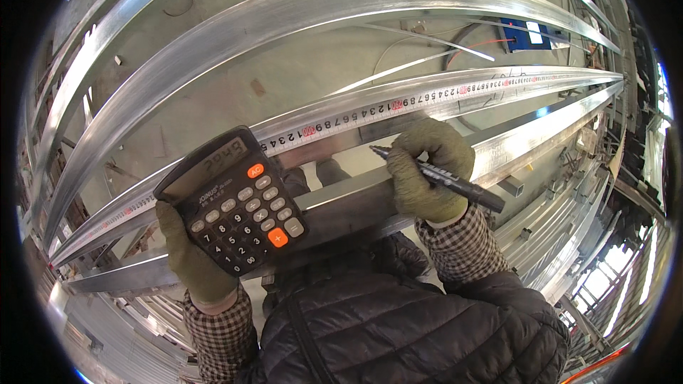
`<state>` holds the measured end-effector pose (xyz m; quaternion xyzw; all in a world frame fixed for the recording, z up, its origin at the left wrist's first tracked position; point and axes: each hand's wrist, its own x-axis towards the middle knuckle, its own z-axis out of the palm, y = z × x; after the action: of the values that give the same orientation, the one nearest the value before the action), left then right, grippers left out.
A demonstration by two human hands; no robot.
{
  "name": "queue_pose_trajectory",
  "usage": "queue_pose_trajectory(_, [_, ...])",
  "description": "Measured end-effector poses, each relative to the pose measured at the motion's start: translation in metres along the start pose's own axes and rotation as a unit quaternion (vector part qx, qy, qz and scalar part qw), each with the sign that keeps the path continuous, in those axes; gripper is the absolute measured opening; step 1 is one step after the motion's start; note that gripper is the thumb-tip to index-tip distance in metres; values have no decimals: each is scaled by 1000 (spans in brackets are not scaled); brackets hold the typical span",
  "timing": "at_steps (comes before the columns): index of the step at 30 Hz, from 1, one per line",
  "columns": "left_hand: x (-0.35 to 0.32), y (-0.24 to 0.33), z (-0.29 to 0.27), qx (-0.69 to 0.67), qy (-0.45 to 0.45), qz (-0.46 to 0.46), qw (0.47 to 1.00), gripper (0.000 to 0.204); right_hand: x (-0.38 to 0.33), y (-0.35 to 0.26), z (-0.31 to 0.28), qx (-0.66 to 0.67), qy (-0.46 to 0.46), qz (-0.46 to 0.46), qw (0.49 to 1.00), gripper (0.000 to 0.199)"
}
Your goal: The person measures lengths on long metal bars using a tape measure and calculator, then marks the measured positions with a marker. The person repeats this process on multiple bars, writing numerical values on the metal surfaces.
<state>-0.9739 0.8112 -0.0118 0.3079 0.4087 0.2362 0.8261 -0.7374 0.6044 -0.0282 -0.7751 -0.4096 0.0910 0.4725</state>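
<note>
The tape (370,112) lies along the middle bar (384,94), its long axis slanting from lower left to upper right, beyond the near bar (512,148) as the person stands. The right hand (430,171) hangs above the near bar, fingers curled tight around a black marker (469,190). The marker lies crosswise to the tape, tip pointing up and left toward it, seemingly short of touching; I can't judge the height from here. For the stretch of tape right of the calculator (245,203), this hand is the nearer. The left hand (192,259) clasps the calculator along its lower left edge. Keys up and tilted, the calculator hides a piece of tape, which shows again past both its sides.
</note>
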Motion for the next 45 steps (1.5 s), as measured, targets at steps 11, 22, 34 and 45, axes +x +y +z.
queue_pose_trajectory(11, [-7,-4,-2,-167,-129,3,978,71,-19,-2,22,173,126,-17,977,25])
queue_pose_trajectory(22, [-53,29,-46,-178,-118,-32,976,72,-77,-124,63,10,-163,-137,977,58])
queue_pose_trajectory(34, [-69,48,-84,-63,-56,-3,996,65,-102,-158,103,112,-30,-79,990,35])
queue_pose_trajectory(45, [-50,64,-87,-123,-45,-69,989,63,-83,-145,131,191,-79,13,978,36])
